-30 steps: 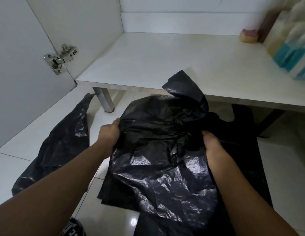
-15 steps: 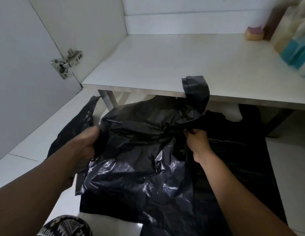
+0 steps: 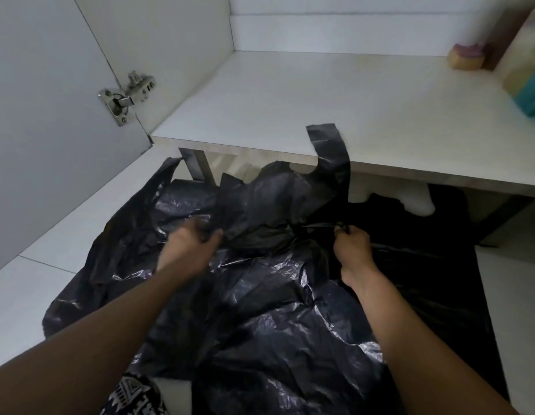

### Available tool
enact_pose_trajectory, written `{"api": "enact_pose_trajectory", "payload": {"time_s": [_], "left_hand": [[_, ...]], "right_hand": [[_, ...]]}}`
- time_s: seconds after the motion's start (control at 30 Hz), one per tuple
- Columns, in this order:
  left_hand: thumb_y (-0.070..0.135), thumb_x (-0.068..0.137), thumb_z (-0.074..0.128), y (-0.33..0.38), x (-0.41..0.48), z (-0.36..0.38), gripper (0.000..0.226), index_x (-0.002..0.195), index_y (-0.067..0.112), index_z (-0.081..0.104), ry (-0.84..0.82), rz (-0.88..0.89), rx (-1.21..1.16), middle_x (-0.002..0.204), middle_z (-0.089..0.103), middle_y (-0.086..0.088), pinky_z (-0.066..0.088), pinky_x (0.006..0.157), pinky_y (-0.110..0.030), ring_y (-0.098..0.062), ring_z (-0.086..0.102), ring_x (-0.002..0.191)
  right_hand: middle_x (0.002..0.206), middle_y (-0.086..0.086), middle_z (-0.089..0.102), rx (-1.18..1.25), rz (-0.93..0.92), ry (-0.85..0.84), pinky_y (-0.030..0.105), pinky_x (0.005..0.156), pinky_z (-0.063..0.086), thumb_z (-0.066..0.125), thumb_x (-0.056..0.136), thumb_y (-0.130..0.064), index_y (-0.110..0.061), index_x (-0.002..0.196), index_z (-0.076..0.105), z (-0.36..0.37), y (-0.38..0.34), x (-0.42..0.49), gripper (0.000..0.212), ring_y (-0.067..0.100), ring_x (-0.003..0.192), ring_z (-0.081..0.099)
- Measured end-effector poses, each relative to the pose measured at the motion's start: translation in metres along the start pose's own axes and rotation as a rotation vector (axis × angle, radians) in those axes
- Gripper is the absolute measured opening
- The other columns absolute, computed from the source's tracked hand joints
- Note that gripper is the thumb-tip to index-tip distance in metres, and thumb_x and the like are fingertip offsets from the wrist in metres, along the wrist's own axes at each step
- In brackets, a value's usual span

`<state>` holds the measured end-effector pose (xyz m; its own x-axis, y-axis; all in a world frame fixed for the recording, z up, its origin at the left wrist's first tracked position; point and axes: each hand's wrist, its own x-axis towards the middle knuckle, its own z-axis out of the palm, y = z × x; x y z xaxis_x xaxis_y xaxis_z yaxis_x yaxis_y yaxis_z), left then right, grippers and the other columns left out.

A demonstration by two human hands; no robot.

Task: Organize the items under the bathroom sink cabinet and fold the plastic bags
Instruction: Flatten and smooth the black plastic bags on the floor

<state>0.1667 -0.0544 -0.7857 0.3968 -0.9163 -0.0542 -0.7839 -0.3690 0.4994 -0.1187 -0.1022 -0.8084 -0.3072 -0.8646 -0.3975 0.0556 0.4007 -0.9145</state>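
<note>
A large crinkled black plastic bag lies spread over the white floor tiles in front of the cabinet. One of its handles is draped up over the front edge of the white cabinet shelf. My left hand grips a fold of the bag near its upper left part. My right hand pinches a thin bunched strip of the bag near its middle. A second black bag lies flat beneath, to the right.
The open cabinet door with a metal hinge stands at the left. A small pink and yellow item and a teal-labelled bottle stand at the shelf's back right. A metal leg supports the shelf.
Both hands lowered the bag from a held-up bunch to the floor and spread it wider. Its handle has come to lie on the shelf edge. The hands moved apart.
</note>
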Motion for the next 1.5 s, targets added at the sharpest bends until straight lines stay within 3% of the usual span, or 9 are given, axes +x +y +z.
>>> {"api": "enact_pose_trajectory", "payload": {"time_s": [0.17,0.37,0.47,0.67,0.9,1.07,1.23,1.37,1.5], "left_hand": [[0.039,0.087,0.074,0.018,-0.008,0.030,0.049,0.114,-0.001,0.066,-0.219,-0.303,-0.102,0.113,0.067,-0.022,0.043,0.076,-0.030,-0.037,0.064,0.106],[0.045,0.057,0.076,0.019,-0.011,0.022,0.055,0.093,0.003,0.070,-0.233,-0.399,-0.179,0.094,0.071,-0.015,0.052,0.068,-0.031,-0.029,0.066,0.080],[0.056,0.047,0.066,0.015,-0.011,0.017,0.069,0.097,0.009,0.071,-0.250,-0.346,-0.156,0.097,0.071,-0.008,0.055,0.080,-0.035,-0.027,0.066,0.087],[0.034,0.093,0.062,0.042,-0.007,0.015,0.028,0.094,0.006,0.067,-0.049,-0.282,-0.491,0.094,0.068,-0.013,0.051,0.088,-0.038,-0.035,0.064,0.097],[0.022,0.104,0.052,0.131,-0.037,0.039,0.009,0.109,0.018,0.045,0.085,0.310,-0.557,0.077,0.059,0.006,0.040,0.055,-0.016,-0.002,0.052,0.062],[0.014,0.099,0.052,0.161,-0.028,0.082,0.062,0.153,0.016,0.022,-0.245,-0.120,-0.435,0.128,0.057,-0.018,0.042,0.086,-0.035,-0.037,0.056,0.115],[-0.003,0.094,0.047,0.171,-0.018,0.109,0.051,0.139,0.020,0.044,-0.306,-0.168,-0.516,0.118,0.060,-0.017,0.047,0.076,-0.035,-0.026,0.057,0.089],[-0.013,0.092,0.040,0.169,-0.025,0.113,0.064,0.144,0.023,0.043,-0.265,-0.055,-0.586,0.113,0.056,-0.005,0.045,0.067,-0.024,-0.018,0.057,0.086],[-0.011,0.097,0.041,0.168,-0.029,0.111,0.074,0.158,0.027,0.025,-0.249,0.281,-0.499,0.123,0.049,0.007,0.038,0.089,-0.004,-0.003,0.053,0.101]], "right_hand": [[0.093,0.020,0.071,-0.025,0.144,-0.297,0.038,0.068,0.059,0.051,0.094,0.004,-0.006,0.094,0.066,-0.004,-0.007,-0.020,0.018,0.031,0.080,0.070],[0.115,0.005,0.068,-0.881,0.105,-0.681,0.037,0.094,0.053,0.054,0.095,-0.026,-0.015,0.117,0.068,-0.015,-0.008,-0.035,0.028,0.025,0.102,0.064],[0.118,0.008,0.068,-0.864,0.167,-0.729,0.039,0.099,0.051,0.056,0.095,-0.033,-0.012,0.116,0.069,-0.017,-0.015,-0.041,0.032,0.025,0.105,0.064],[0.116,0.026,0.063,-0.462,-0.071,-0.225,0.029,0.078,0.042,0.048,0.098,-0.012,0.003,0.108,0.064,-0.042,-0.023,-0.005,0.024,0.040,0.108,0.059],[0.101,0.006,0.057,-0.232,-0.502,0.531,0.017,0.076,0.032,0.039,0.104,-0.016,0.000,0.119,0.053,-0.123,-0.035,0.001,0.026,0.017,0.091,0.053],[0.145,0.017,0.047,-0.318,0.019,0.218,0.036,0.104,0.040,0.052,0.100,-0.029,-0.004,0.147,0.039,-0.171,0.002,0.027,0.055,0.035,0.127,0.049],[0.133,-0.007,0.054,-0.028,-0.121,0.050,0.033,0.097,0.049,0.069,0.089,-0.041,-0.030,0.149,0.035,-0.195,0.005,-0.009,0.069,0.012,0.111,0.059],[0.139,-0.005,0.049,-0.208,-0.048,-0.073,0.038,0.100,0.049,0.081,0.079,-0.022,-0.046,0.150,0.018,-0.223,0.031,-0.039,0.098,0.014,0.118,0.057],[0.116,0.007,0.065,-0.394,-0.159,0.016,0.034,0.090,0.053,0.065,0.090,-0.005,-0.045,0.147,0.027,-0.235,0.046,-0.056,0.080,0.018,0.103,0.065]]}}
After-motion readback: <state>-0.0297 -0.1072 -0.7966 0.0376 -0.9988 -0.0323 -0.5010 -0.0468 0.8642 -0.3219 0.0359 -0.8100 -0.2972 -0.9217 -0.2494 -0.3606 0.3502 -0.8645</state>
